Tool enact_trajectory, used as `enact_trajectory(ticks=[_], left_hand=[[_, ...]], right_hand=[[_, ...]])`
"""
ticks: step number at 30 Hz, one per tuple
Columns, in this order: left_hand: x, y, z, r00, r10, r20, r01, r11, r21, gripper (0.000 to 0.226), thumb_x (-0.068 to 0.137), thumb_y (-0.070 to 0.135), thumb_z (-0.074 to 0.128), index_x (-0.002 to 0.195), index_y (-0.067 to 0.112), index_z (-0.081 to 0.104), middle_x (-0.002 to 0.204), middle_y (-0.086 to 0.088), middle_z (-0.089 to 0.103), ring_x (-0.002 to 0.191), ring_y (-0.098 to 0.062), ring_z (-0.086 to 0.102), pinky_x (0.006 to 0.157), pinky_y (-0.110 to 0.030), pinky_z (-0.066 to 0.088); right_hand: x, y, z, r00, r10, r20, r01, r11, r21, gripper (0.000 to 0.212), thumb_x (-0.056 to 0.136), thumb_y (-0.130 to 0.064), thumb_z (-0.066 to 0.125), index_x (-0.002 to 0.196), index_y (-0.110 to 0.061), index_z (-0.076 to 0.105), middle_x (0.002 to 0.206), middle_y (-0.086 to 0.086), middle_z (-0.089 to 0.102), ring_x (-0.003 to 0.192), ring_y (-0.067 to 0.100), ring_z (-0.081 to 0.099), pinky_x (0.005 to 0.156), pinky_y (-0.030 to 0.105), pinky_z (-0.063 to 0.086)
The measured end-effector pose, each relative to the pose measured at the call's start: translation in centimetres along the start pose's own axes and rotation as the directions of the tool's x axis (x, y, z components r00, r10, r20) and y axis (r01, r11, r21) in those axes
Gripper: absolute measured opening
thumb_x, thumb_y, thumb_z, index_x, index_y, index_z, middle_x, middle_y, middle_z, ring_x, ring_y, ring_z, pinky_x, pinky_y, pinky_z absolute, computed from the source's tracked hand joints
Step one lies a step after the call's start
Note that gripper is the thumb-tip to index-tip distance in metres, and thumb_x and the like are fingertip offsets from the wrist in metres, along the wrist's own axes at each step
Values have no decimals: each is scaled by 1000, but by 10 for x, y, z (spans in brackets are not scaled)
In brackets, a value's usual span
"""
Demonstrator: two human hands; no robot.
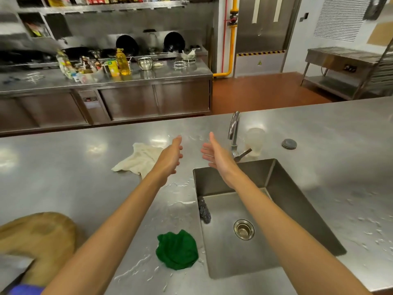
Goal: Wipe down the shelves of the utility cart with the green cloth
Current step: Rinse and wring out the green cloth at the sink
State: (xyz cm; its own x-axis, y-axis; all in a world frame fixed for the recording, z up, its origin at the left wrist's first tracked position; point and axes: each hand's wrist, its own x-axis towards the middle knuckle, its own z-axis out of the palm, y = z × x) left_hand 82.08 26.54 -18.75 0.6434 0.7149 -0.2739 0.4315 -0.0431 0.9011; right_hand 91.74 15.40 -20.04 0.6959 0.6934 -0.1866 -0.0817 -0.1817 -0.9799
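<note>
Steel counter (89,188), green cloth (177,250) beside sink (274,179) edge, both hands' fingers (177,143) loosely spread, holding nothing

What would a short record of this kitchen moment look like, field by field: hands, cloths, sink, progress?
place: steel counter with a sink set in it
left hand: open, raised over the counter, holding nothing
right hand: open, raised near the faucet, holding nothing
green cloth: bunched on the wet counter left of the sink, untouched
white cloth: crumpled beyond the left hand
in sink: steel scrubber by the left wall
progress: wiping not begun
</note>
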Motion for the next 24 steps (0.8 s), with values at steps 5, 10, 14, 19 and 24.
enact_trajectory(ticks=[5, 10, 14, 19, 24], left_hand=[[12, -31, -5, 999, -42, -16, 42, 999, 7, 66, 100, 63, 22, 142, 19, 47, 141, -8, 52, 126, -29, 51, 108, -47, 41], [19, -82, -2, 994, -107, 24, 107, 994, 10, 66, 99, 63, 23, 140, 18, 49, 133, -5, 56, 116, -24, 54, 97, -41, 44], [23, -132, 11, 980, -195, 44, 189, 976, 108, 79, 92, 73, 20, 148, 21, 40, 150, -6, 46, 134, -29, 45, 113, -52, 34], [21, -183, 19, 963, -266, 46, 249, 942, 223, 83, 90, 76, 17, 146, 21, 44, 150, -10, 47, 134, -32, 46, 113, -54, 35], [10, -212, 24, 953, -285, 106, 251, 934, 255, 69, 102, 61, 19, 141, 14, 51, 148, -11, 49, 134, -29, 47, 117, -47, 30]], right_hand=[[9, 31, 22, 997, 68, 41, -66, 997, -46, 76, 92, -71, 22, 141, -18, 47, 144, 3, 51, 129, 21, 50, 116, 48, 30], [16, 62, 32, 989, 138, 47, -134, 988, -71, 77, 91, -74, 25, 137, -19, 52, 136, -1, 58, 119, 14, 57, 112, 44, 37], [15, 96, 40, 976, 210, 65, -205, 976, -77, 69, 96, -66, 26, 138, -17, 51, 137, 0, 57, 123, 16, 55, 113, 42, 36], [5, 142, 56, 949, 301, 96, -290, 950, -112, 70, 96, -65, 26, 139, -16, 50, 138, 0, 55, 126, 17, 52, 115, 42, 33], [-8, 193, 72, 917, 391, 76, -370, 907, -202, 68, 97, -61, 29, 133, -9, 56, 134, 12, 59, 123, 26, 54, 111, 44, 37]])
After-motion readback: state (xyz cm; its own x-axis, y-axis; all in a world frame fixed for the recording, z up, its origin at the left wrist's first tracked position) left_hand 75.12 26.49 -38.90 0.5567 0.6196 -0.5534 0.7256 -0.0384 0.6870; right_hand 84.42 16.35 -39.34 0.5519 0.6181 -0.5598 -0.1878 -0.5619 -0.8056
